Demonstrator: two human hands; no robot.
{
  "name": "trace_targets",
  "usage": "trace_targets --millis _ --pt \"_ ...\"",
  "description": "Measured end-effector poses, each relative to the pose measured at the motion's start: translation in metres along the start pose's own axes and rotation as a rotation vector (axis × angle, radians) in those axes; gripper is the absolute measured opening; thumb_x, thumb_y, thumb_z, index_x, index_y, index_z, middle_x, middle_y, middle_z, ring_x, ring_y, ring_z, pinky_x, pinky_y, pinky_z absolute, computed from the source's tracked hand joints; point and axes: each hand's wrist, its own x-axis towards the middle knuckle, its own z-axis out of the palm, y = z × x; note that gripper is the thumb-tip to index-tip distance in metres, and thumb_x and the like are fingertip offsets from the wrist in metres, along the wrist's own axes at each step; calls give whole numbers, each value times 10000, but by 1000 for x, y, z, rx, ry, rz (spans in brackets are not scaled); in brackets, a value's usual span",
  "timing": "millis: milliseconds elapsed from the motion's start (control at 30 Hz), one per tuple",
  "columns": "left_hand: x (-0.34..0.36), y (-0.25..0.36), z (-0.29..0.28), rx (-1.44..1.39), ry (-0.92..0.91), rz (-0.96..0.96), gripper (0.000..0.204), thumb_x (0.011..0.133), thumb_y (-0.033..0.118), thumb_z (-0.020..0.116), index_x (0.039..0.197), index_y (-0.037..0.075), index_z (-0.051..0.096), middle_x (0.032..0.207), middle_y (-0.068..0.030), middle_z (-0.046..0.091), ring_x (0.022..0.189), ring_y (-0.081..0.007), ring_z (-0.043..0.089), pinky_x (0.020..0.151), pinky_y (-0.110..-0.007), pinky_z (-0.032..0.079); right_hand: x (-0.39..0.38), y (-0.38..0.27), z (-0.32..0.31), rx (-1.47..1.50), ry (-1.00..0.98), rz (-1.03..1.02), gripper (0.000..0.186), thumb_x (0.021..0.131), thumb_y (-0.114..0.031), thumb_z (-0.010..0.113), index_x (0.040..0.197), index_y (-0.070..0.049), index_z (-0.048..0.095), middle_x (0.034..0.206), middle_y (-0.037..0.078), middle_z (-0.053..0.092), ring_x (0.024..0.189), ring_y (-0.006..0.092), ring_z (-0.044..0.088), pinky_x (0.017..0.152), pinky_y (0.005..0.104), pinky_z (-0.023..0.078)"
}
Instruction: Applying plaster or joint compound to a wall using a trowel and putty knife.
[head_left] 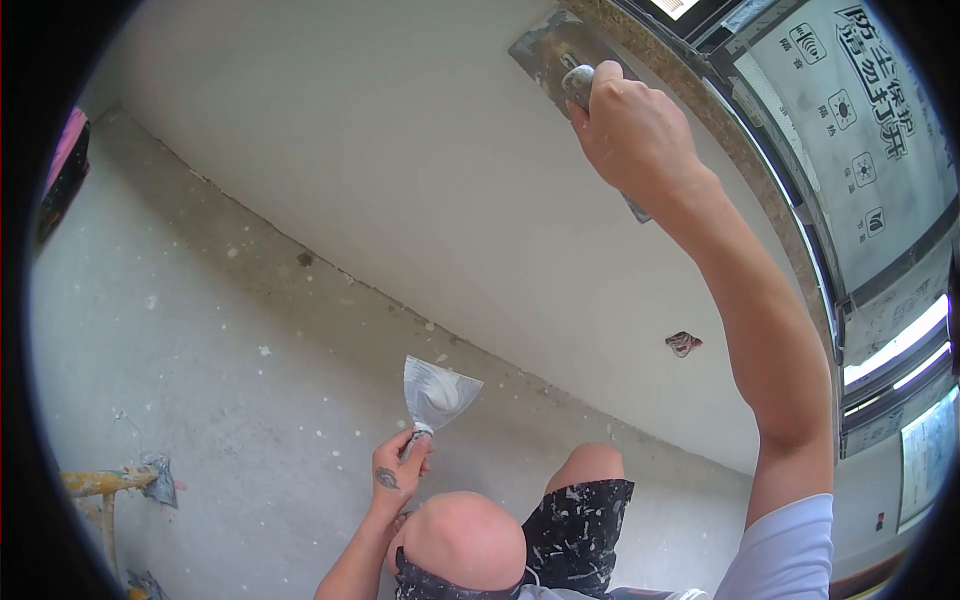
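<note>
Right hand [640, 130]: fingers closed around the handle of a steel finishing trowel [548, 60]. The trowel is at the upper part of the pale wall [400, 130], just beside the brown stone sill [745, 125]; its blade faces the wall, and full contact cannot be confirmed, as hand and forearm cover much of it. Right arm is extended upward, with a light sleeve [790, 550] at the shoulder end.

Left hand [402, 465]: grasping a putty knife [425, 382] by its handle near the blade. The blade points upward, is well apart from the trowel and carries a mound of white compound. A dark mark shows on the back of this hand.

Below, the person's knees are bent, in black shorts [575, 530] splashed with white. A small wall opening [683, 344] with wiring inside sits below the sill. Above the sill stands a window [850, 130] under printed protective film. The grey concrete floor [250, 420] bears white spatters; a yellow-stained frame [110, 481] with wrapped ends stands at lower left
</note>
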Motion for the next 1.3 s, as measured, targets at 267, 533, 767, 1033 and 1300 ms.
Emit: trace_targets --millis 267,533,767,1033,1300 --pt "9 -10 -8 -60 -4 -77 256 964 190 637 1101 -24 669 804 -42 660 580 -70 564 507 -228 454 -13 26 7 -62 31 19 285 957 -244 580 966 36 526 769 191 699 727 372 702 663 451 567" --pt "14 -12 -16 -206 -41 -158 203 968 165 628 1056 -14 667 798 -56 669 573 -86 585 495 -236 466 -142 156 16 -11 -75 223 365 954 -231 613 1204 -24 447 850 293 651 819 508 612 680 555 451" --pt "11 19 -22 -235 -211 -202 209 972 159 622 1058 -25 669 816 -74 678 590 -108 602 521 -255 485 -225 173 -9 122 83 221 292 904 -224 707 1005 -13 531 712 173 607 621 333 626 551 426 455" --pt "34 75 42 -253 -827 -179 210 990 169 599 1027 -21 680 854 -77 683 654 -116 592 563 -258 479 -258 89 26 1556 -549 410 238 885 -209 734 977 -37 598 752 3 582 593 73 570 526 235 453" --pt "36 79 21 -367 -792 -167 201 982 172 614 1009 -16 681 853 -61 680 643 -107 584 565 -242 467 -297 93 47 1478 -977 696 262 967 -277 634 1022 -34 552 831 51 616 605 108 579 528 267 470"
